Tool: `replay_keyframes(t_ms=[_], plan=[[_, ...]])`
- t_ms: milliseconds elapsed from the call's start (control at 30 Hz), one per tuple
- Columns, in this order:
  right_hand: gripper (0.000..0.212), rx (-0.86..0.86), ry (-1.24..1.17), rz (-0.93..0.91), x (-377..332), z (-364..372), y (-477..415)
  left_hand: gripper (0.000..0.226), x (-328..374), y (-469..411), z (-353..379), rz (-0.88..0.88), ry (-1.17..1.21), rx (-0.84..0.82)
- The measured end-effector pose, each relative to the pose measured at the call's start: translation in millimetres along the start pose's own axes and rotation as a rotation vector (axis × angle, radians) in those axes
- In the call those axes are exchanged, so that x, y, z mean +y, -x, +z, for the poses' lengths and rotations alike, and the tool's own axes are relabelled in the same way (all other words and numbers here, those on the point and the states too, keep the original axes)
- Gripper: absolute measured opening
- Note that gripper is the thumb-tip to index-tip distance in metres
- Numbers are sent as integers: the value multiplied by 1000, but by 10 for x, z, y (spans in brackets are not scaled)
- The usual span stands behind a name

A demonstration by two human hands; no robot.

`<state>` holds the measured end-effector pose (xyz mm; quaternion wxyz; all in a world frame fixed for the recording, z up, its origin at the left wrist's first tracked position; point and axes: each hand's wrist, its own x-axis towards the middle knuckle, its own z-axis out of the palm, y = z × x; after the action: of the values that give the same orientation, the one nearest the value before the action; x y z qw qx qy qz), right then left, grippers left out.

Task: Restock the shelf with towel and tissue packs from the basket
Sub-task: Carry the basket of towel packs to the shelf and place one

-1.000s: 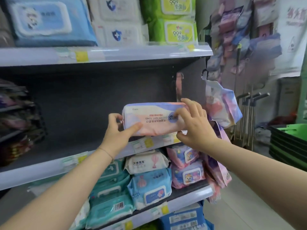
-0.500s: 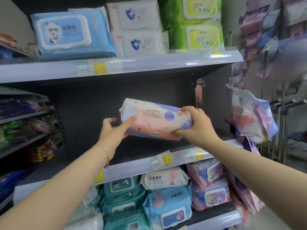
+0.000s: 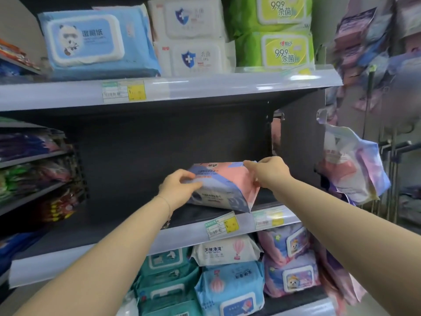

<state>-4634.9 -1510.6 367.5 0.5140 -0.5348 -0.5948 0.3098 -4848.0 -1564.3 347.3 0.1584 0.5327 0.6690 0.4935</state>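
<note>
Apparently mid-placement: clutched towel pack [image 3: 224, 188] in left hand [image 3: 180, 188], pinched by right hand [image 3: 271, 173], tilted on shelf [image 3: 182, 238] front; likely needed pushing back

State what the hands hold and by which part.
Both hold the pink-and-blue towel pack: left hand at its left end, right hand at its upper right edge.
</note>
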Motion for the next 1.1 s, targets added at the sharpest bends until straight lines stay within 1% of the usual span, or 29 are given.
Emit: replay_keyframes(t_ms=[33,67,100,133,200,233,267,333,367,400,467,533,567,633,667,700,767,800,833,900,933,1033,1100], plan=[[33,-32,9,6,-2,-2,-5,29,-35,-40,7,-16,0,41],[36,-66,17,-1,1,-9,-2,30,-48,-70,8,-32,17,67],[43,-94,24,-19,5,-15,0,33,-52,-101,12,-42,46,81],[48,-115,31,-56,8,-19,-3,40,-65,-147,12,-69,77,88],[43,-142,86,-184,-13,-17,3,65,-57,-181,-22,-150,153,102],[41,-148,141,-254,-21,-11,6,75,-77,-203,-56,-196,170,110],[40,-149,209,-323,-15,0,4,79,-106,-212,-95,-235,152,105],[37,-162,325,-438,52,74,-8,74,-196,-215,-158,-272,13,63],[36,-167,359,-463,106,125,-5,69,-234,-206,-166,-273,-64,53],[37,-160,376,-464,155,181,8,66,-267,-199,-164,-263,-117,69],[42,-104,361,-419,203,336,11,57,-316,-230,-163,-259,-160,151],[45,-68,333,-390,193,489,-4,39,-330,-280,-161,-263,-182,209],[46,-84,324,-390,187,563,-21,33,-348,-318,-157,-265,-183,202],[49,-183,296,-399,197,699,-86,31,-364,-357,-124,-264,-168,117],[55,-247,291,-393,210,757,-130,31,-365,-358,-105,-261,-180,71],[64,-311,297,-368,221,799,-170,29,-370,-363,-84,-249,-201,40],[88,-396,309,-303,227,837,-232,15,-374,-354,-49,-203,-248,1],[90,-405,301,-292,227,837,-239,12,-365,-333,-36,-180,-270,-14],[84,-384,290,-308,227,824,-224,10,-357,-309,-25,-153,-296,-22],[64,-294,328,-401,237,758,-147,4,-327,-242,-10,-84,-373,-10],[55,-256,409,-469,244,703,-92,3,-283,-190,-3,-44,-427,1],[35,-137,717,-730,252,496,73,18,-119,-31,41,112,-671,58],[22,-54,781,-879,246,336,188,18,17,101,118,275,-779,93]])
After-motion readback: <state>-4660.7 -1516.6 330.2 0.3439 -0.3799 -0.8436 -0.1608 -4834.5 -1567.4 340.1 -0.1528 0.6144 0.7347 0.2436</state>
